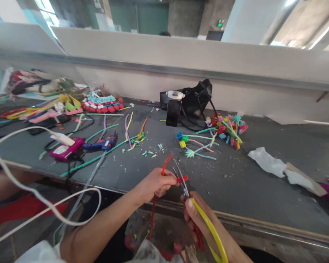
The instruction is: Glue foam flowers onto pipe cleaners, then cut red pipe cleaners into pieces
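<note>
My left hand (158,185) pinches a red pipe cleaner (167,163); one part sticks up above the fingers and another hangs below the table edge. A short red end (183,179) points right from my fingertips, between or against the blades of the scissors (184,187). Those scissors, with yellow and red handles, are in my right hand (199,215), fingers closed round them. Ahead on the table lie finished-looking pipe-cleaner flowers (190,153) with blue, green and yellow heads. Small cut pieces (148,153) are scattered to their left.
A blue glue gun (101,144) and a purple power strip (67,149) with a white cable lie left. Behind stand a phone (173,113) and a black bag (199,96). A colourful flower bunch (233,128) and white wrapping (267,162) are right. A person's arm (9,184) shows at left.
</note>
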A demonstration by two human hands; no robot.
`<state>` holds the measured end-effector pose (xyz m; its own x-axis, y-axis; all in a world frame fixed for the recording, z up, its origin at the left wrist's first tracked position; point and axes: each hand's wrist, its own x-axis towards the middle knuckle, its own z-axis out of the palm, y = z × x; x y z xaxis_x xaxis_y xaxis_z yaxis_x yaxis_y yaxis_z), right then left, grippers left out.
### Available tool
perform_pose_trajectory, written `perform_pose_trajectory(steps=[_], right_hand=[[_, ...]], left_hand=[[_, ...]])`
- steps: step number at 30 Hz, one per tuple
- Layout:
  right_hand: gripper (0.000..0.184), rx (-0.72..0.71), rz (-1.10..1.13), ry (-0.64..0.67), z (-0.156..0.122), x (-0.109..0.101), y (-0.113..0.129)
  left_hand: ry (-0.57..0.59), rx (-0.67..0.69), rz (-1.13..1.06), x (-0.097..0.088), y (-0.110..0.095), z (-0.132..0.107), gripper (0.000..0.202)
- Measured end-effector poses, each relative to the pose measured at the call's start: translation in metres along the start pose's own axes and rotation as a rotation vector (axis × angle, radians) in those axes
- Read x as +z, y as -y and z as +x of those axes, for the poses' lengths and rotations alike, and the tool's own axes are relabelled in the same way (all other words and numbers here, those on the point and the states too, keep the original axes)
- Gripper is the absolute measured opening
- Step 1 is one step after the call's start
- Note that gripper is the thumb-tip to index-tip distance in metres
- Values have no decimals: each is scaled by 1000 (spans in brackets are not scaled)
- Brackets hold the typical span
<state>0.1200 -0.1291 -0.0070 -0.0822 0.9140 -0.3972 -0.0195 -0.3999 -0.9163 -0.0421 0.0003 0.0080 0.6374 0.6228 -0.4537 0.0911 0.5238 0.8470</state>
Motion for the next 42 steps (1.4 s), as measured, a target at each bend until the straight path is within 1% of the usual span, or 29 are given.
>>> perform_pose_trajectory(steps=[3, 7, 11, 15, 19, 27, 30, 33, 36, 42], right_hand=[[64, 34, 18, -32, -3, -4, -2], [65, 72, 57, -35, -7, -7, -3], [61, 94, 89, -36, -6, -3, 2], [54, 78, 105, -15, -3, 2, 9], [52, 83, 129, -23, -3, 1, 11], [59, 86, 130, -20, 0, -3, 12], [60, 132, 181, -13, 1, -5, 13], [64, 159, 238, -61, 3, -5, 15], [70, 195, 234, -105, 6, -6, 17], [75, 253, 184, -111, 9, -8, 22]], left_hand=[[14, -11, -6, -1, 0, 1, 12], [33, -19, -2, -1, 0, 2, 11], [39, -24, 5, 0, 0, 3, 11], [52, -26, 4, 2, -1, 5, 11], [63, -30, 2, 3, -4, 7, 11], [70, -36, 12, 5, -7, 13, 11], [76, -41, 18, 7, -9, 16, 11], [80, -40, 22, 7, -10, 19, 11], [77, -38, 28, 7, -11, 23, 11], [72, -31, 44, 6, -9, 26, 13]])
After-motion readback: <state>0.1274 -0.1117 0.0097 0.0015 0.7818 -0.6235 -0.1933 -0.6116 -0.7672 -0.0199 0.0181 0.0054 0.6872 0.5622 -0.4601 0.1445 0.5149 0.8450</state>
